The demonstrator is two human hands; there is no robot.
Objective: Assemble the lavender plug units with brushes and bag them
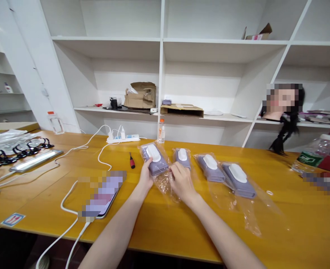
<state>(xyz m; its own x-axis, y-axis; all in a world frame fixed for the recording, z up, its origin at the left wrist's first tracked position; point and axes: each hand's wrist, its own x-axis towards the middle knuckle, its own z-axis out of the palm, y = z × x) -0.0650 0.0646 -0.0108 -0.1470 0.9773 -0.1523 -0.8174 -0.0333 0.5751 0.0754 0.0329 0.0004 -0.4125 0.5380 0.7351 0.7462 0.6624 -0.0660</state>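
My left hand (pixel 146 175) grips the lower left side of a purple box-like item with a white oval piece on top (pixel 154 158), wrapped in a clear plastic bag (pixel 165 180). The bag's loose end reaches over to my right hand (pixel 182 181), whose fingers are pinched closed on it. Three similar bagged purple items lie in a row to the right: one just behind my right hand (pixel 182 156), a middle one (pixel 210 167) and the rightmost (pixel 239 179). Their loose plastic ends trail towards me over the table.
A red screwdriver (pixel 132 162), a phone (pixel 106 196) on a white cable and a power strip (pixel 122 139) are to the left. Black curved items (pixel 19 149) lie farther left. A water bottle (pixel 311 155) and a white ring (pixel 269 192) are right. Shelves (pixel 210 116) rise behind.
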